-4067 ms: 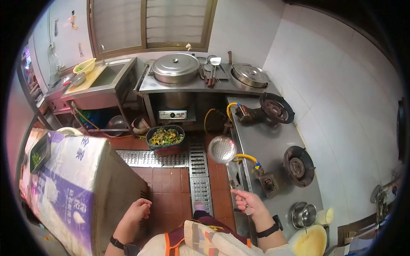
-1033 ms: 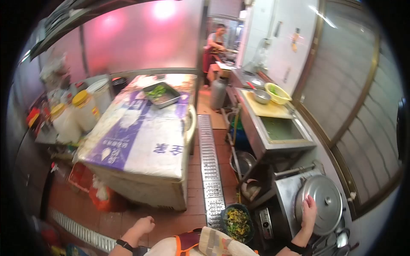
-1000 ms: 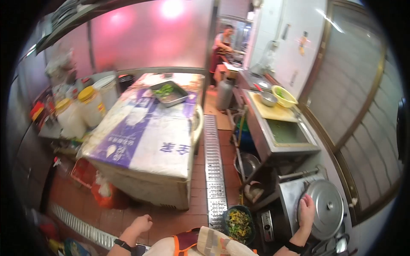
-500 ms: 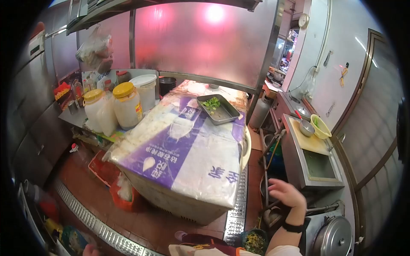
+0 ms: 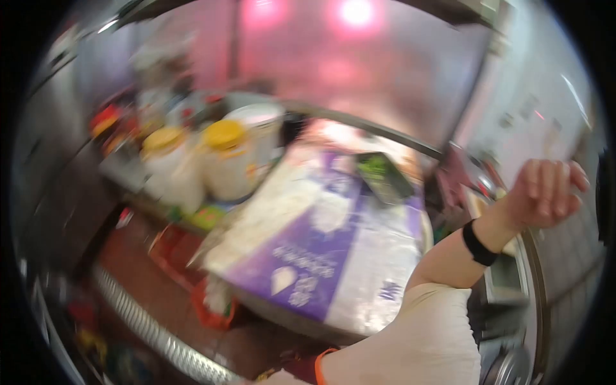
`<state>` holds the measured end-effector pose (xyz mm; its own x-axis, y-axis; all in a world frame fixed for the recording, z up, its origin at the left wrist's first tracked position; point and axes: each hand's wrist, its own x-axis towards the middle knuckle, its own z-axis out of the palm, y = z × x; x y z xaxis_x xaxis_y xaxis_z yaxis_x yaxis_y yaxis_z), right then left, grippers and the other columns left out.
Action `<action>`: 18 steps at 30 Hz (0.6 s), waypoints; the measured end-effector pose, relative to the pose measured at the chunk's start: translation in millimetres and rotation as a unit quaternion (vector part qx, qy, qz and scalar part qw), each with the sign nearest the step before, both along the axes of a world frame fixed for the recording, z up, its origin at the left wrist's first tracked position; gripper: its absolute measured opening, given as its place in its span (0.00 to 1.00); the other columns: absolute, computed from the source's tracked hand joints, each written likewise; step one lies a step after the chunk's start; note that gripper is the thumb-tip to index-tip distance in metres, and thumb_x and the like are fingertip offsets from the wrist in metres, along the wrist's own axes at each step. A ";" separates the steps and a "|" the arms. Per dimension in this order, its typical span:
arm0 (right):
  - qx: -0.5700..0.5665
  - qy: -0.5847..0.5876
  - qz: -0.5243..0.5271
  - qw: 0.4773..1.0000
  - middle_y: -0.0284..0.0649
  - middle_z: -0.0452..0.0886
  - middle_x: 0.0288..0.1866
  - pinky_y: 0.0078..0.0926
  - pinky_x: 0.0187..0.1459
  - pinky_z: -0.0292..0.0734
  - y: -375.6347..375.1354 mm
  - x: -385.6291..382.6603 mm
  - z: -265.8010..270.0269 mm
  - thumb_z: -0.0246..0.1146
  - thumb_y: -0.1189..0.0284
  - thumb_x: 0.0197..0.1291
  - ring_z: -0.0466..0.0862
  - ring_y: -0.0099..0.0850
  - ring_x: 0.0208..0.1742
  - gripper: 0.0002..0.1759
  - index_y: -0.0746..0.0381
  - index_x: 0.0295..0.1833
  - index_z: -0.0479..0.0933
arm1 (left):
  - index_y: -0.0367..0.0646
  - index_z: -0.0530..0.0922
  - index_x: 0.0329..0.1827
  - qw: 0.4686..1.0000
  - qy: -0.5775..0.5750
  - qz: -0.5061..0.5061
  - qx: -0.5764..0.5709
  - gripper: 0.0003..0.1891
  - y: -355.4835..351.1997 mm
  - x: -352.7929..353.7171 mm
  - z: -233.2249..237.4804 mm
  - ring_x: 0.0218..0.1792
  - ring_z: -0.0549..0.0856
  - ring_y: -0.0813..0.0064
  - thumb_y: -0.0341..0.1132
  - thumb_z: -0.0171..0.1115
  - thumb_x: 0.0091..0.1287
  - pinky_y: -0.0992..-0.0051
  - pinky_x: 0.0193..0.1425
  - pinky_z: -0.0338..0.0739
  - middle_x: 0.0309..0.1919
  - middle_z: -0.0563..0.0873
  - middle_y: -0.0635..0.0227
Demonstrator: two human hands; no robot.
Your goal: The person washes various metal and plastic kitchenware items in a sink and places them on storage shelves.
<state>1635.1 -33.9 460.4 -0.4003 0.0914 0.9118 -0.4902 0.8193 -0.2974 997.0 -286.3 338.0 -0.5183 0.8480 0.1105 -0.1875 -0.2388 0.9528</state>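
Observation:
My right hand is raised at the right of the view, in front of the wall and above the sink counter. Its fingers are loosely bent and somewhat apart, with nothing seen in them. A black band circles the wrist below a pale sleeve. To its left, a metal tray with chopped greens rests on a large box-like surface covered with purple and white plastic sheeting. My left hand does not show. The whole view is smeared by motion.
Two yellow-lidded jars and a white tub stand on the left side shelf. Below are red baskets and a floor drain grate. A round metal lid shows at bottom right.
My right hand has risen from beside the covered surface to the upper right. The view has turned, so the jars and tray appear farther right. My left fingertips have left the bottom edge.

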 end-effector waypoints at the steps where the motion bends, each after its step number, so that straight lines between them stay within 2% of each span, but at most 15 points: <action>1: 0.012 -0.027 0.066 0.997 0.30 0.78 0.26 0.27 0.35 0.69 25.3 -29.5 13.8 0.56 0.69 0.59 0.76 0.24 0.25 0.13 0.60 0.49 0.73 | 0.36 0.67 0.59 0.997 -0.010 0.070 -0.014 0.21 4.9 23.4 5.9 0.42 0.76 0.66 0.37 0.52 0.66 0.60 0.54 0.70 0.44 0.77 0.57; 2: 0.023 -0.040 0.096 0.994 0.31 0.78 0.25 0.25 0.33 0.69 49.9 -61.6 19.3 0.56 0.70 0.58 0.77 0.24 0.23 0.09 0.60 0.44 0.72 | 0.34 0.68 0.56 0.995 0.035 -0.091 0.030 0.19 10.3 29.1 15.7 0.40 0.77 0.65 0.36 0.51 0.67 0.71 0.47 0.75 0.43 0.77 0.56; 3: 0.038 -0.054 0.084 0.994 0.32 0.79 0.24 0.24 0.32 0.70 68.4 -99.3 17.8 0.56 0.70 0.57 0.77 0.24 0.22 0.06 0.60 0.39 0.72 | 0.34 0.69 0.51 0.979 -0.187 -0.009 -0.086 0.18 -7.5 25.8 25.9 0.38 0.77 0.65 0.37 0.55 0.64 0.77 0.41 0.74 0.41 0.77 0.58; 5: 0.064 -0.077 0.102 0.990 0.34 0.80 0.21 0.21 0.29 0.70 93.6 -179.1 4.2 0.55 0.72 0.54 0.78 0.23 0.20 0.04 0.60 0.29 0.71 | 0.35 0.70 0.44 0.999 0.017 -0.049 -0.004 0.16 19.8 80.6 45.7 0.31 0.78 0.64 0.41 0.55 0.64 0.70 0.35 0.75 0.33 0.77 0.57; 7: 0.077 -0.117 0.159 0.977 0.34 0.80 0.22 0.21 0.29 0.70 92.5 -271.5 -17.6 0.55 0.71 0.54 0.78 0.24 0.20 0.04 0.60 0.30 0.71 | 0.36 0.70 0.37 0.994 0.089 -0.026 0.054 0.16 28.0 79.0 58.5 0.23 0.78 0.63 0.44 0.55 0.65 0.64 0.29 0.77 0.26 0.77 0.57; 8: 0.085 -0.134 0.192 0.968 0.34 0.80 0.22 0.21 0.30 0.70 83.9 -311.5 -31.5 0.55 0.71 0.54 0.78 0.24 0.21 0.05 0.60 0.30 0.71 | 0.36 0.70 0.37 0.989 0.118 -0.038 0.085 0.16 39.5 73.0 59.8 0.23 0.78 0.64 0.44 0.55 0.65 0.64 0.29 0.77 0.25 0.77 0.57; 12: 0.098 -0.174 0.335 0.921 0.34 0.80 0.24 0.22 0.31 0.70 44.8 -471.7 -69.2 0.55 0.70 0.55 0.78 0.25 0.22 0.05 0.60 0.31 0.72 | 0.37 0.70 0.36 0.979 0.154 -0.012 0.131 0.15 34.5 6.6 57.2 0.22 0.77 0.65 0.43 0.54 0.65 0.66 0.28 0.76 0.25 0.77 0.58; 18: 0.114 -0.145 0.445 0.877 0.35 0.80 0.25 0.24 0.33 0.71 15.3 -592.6 -76.0 0.55 0.69 0.55 0.78 0.25 0.25 0.06 0.60 0.33 0.72 | 0.38 0.70 0.35 0.962 0.215 0.048 0.160 0.14 20.9 -72.8 61.1 0.22 0.76 0.67 0.42 0.53 0.65 0.68 0.26 0.74 0.24 0.76 0.59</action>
<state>1042.5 -18.6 384.3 -0.4388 -0.5456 0.7140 -0.8960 0.2060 -0.3933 924.2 -265.3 399.1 -0.4405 0.6848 0.5805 0.2456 -0.5301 0.8116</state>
